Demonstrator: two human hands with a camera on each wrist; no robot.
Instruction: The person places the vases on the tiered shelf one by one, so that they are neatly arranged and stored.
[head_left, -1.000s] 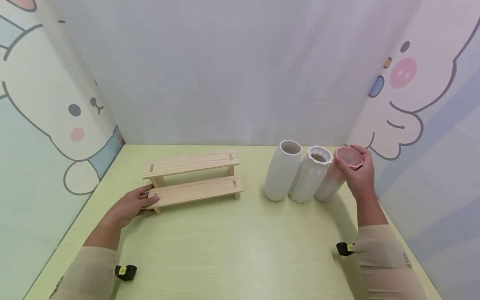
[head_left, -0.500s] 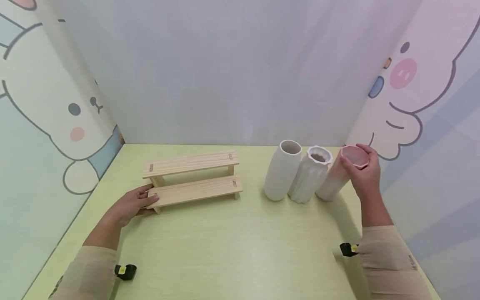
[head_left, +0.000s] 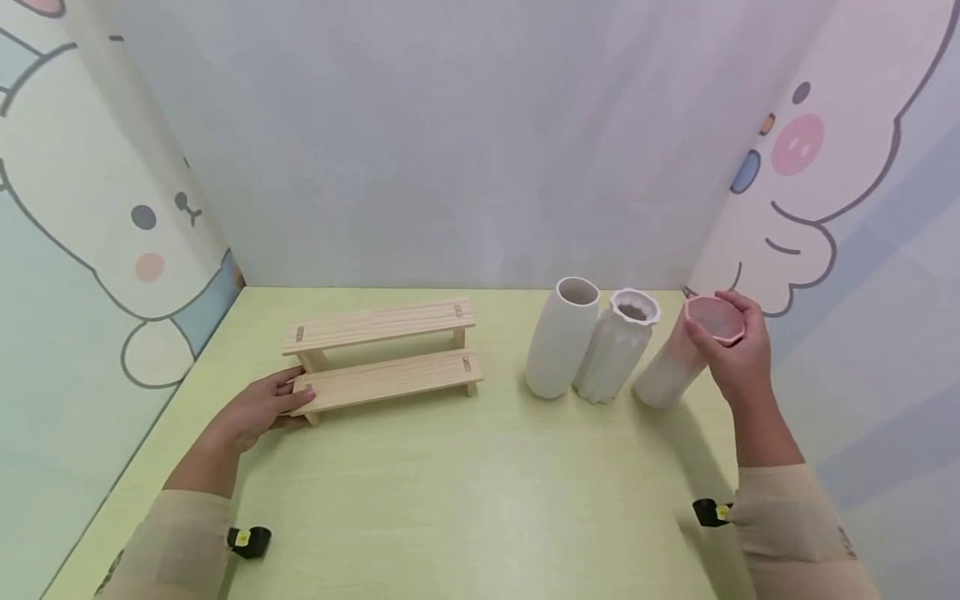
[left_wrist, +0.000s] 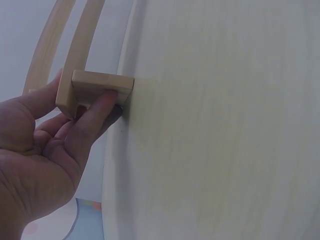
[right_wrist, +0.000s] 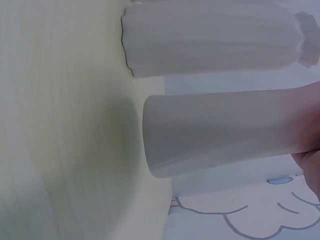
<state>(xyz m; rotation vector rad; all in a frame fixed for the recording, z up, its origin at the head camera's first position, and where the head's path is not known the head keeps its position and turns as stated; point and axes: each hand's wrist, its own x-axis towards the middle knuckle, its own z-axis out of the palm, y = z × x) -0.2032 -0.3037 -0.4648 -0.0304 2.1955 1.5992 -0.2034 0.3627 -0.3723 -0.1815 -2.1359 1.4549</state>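
Two grips going on here: the right hand has a pink-and-white vase by its rim, just right of the ruffled-rim white vase, base looking a touch off the tabletop. Smooth white vase stands just left of the ruffled one. Well left of that, the left hand pinches the far-left end of a two-tier wooden stand, lower step.
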